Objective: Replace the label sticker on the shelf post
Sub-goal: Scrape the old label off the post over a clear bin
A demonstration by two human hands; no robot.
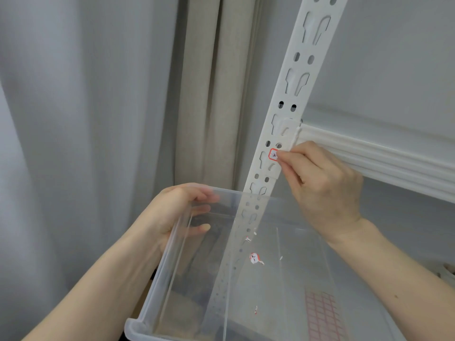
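Pinching label sticker (272, 154) on shelf post (290, 94)

Red-bordered label sticker (272, 154) stuck on white slotted shelf post (290, 94); post tilted.

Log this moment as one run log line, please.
left hand: holds clear bin rim | right hand: pinches red-edged sticker on shelf post | bin: torn sticker scraps

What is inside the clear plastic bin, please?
Inside the clear plastic bin lie torn sticker scraps and a sheet of red-bordered labels. The right forearm covers the bin's right side.
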